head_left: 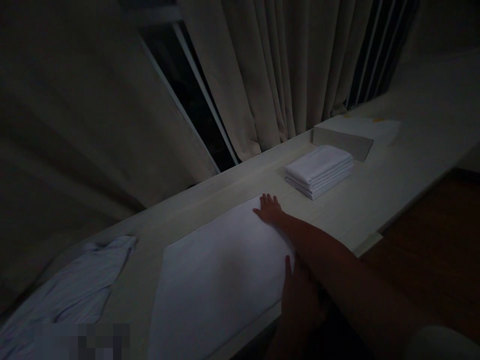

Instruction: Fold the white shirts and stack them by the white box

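Note:
A white cloth [210, 270] lies flat and smooth on the pale table, its edges fairly straight. My right hand [269, 207] rests palm down near its far right corner, fingers spread. Closer to me, my left hand [302, 292] is at the cloth's right edge. One finger of it points up along the fabric, apart from the rest. My right forearm crosses in front and hides most of its other fingers. Beyond the right hand stands a neat stack of folded white cloths [318, 167].
A crumpled, light striped cloth [93, 270] lies at the left of the table [150, 235]. Behind the stack is a pale box-like piece [343, 140]. Beige curtains [255, 75] hang along the table's back edge. Dark wooden floor [431, 240] shows at right. The light is dim.

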`<state>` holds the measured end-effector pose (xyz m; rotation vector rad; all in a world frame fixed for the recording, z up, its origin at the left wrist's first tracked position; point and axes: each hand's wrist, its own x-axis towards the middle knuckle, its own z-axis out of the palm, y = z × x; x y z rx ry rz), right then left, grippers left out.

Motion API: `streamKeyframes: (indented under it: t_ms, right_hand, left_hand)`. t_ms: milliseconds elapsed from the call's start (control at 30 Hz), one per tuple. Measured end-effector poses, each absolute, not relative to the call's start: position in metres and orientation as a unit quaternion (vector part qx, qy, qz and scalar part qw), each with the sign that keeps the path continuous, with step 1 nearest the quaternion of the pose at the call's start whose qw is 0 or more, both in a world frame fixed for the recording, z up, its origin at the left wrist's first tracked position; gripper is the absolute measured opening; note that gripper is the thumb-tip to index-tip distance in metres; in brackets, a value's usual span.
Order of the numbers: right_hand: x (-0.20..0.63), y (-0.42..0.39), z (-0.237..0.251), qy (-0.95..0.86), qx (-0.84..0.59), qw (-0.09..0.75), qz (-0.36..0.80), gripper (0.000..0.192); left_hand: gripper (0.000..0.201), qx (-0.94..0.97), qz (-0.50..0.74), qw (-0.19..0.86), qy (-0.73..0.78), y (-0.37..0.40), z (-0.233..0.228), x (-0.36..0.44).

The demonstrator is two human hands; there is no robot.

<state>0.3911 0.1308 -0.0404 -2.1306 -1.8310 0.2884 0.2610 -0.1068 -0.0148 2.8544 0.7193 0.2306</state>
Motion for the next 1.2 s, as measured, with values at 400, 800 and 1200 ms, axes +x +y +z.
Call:
streamKeyframes:
  t_ms: [400, 800, 1200]
  right_hand:
    - [0.436, 0.133, -0.021, -0.514, -0.821, 0.224, 0.109, 0.055]
    - [0.425, 0.051, -0.019, -0.493, -0.816, 0.255, 0.163, 0.037]
    - [0.429, 0.073, -0.025, -0.428, -0.838, 0.241, 0.238, 0.052]
  left_hand:
    - [0.091, 0.958, 0.066, 0.131, 0.248, -0.105, -0.015, 0.256]
    - [0.085, 0.941, 0.132, 0.172, 0.259, -0.103, -0.012, 0.247]
    - [0.06, 0.568, 0.186, 0.095, 0.796, 0.057, 0.045, -0.059]
